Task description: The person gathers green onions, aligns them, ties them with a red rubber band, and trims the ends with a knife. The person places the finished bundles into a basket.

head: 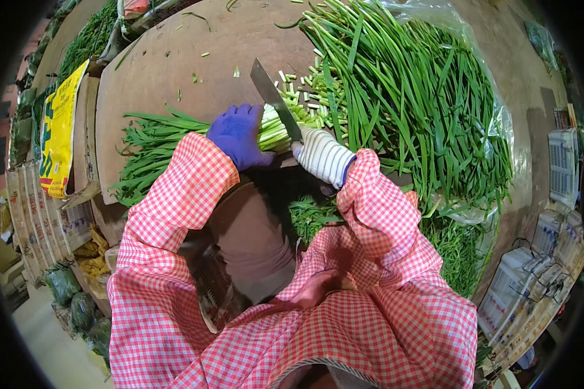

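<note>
My left hand, in a purple glove, presses around a bundle of green garlic chives lying on a wooden board. The leaves fan out to the left, and the pale stem ends stick out to the right of my fingers. My right hand, in a striped knit glove, grips a knife by its handle, which is mostly hidden in the fist. Its broad blade points up and left, right beside the pale stem ends. Short cut stem pieces lie scattered just beyond the blade.
A large heap of long green chives on clear plastic film covers the board's right side. Loose greens lie below the board's near edge. A yellow printed bag hangs at left. White plastic crates stand at right.
</note>
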Motion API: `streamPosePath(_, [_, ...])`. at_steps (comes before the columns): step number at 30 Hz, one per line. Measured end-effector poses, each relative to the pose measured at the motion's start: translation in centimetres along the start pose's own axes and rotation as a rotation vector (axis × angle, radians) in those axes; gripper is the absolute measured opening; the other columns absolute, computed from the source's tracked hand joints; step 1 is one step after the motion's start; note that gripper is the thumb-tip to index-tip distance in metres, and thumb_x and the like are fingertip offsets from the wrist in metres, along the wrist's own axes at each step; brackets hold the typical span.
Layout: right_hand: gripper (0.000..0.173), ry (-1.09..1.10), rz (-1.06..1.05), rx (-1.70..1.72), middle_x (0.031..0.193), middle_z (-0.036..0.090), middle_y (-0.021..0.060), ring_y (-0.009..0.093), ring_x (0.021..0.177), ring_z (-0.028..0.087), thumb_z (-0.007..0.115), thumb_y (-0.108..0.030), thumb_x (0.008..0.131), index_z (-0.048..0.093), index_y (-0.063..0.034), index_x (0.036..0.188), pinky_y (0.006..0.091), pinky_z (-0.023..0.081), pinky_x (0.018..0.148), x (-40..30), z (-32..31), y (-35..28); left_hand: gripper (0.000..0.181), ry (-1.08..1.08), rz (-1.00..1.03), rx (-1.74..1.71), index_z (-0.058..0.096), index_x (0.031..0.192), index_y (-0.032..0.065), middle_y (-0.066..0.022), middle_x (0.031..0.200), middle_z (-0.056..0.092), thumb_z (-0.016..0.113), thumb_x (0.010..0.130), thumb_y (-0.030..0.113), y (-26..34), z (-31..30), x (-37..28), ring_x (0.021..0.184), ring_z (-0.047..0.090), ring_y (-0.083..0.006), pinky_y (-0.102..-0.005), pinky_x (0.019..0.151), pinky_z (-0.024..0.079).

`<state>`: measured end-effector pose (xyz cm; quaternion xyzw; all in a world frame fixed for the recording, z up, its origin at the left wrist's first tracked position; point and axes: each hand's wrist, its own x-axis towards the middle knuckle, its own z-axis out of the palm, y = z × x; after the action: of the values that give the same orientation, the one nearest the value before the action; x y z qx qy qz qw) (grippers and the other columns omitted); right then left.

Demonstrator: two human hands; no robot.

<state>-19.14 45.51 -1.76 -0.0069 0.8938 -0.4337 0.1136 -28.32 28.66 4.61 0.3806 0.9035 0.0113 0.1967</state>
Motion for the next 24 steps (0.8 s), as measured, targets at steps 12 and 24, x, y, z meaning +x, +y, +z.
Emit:
streamPosePath(12, [0.042, 0.209, 0.362, 0.516, 0.074, 0.061, 0.0085, 0.013, 0.052, 0.055, 0.057, -0.017, 0.083, 0.052, 0.0013, 0.120, 0.0290, 0.047, 0.049, -1.0, -8.2, 1.4, 0.113, 0.343, 0.049, -0.034, 0.030, 0.136, -0.0005, -0.0276, 0.133, 0.035, 0.078, 0.051, 0.055, 0.0, -2.3, -4.0, 0.123, 0.034, -0.0416, -0.0479, 0.105, 0.026])
streamPosePath(24, [0.029, 0.320, 0.172, 0.059, 0.080, 0.067, 0.0126, 0.020, 0.074, 0.064, 0.062, -0.030, 0.083, 0.067, -0.0033, 0.094, 0.0313, 0.050, 0.070, -2.3, -8.0, -1.4, 0.088, 0.412, 0.029, 0.129, 0.033, 0.134, -0.0029, -0.0262, 0.133, 0.036, 0.064, 0.070, 0.050, -2.3, 1.3, -8.4, 0.123, 0.033, -0.0408, -0.0500, 0.105, 0.022])
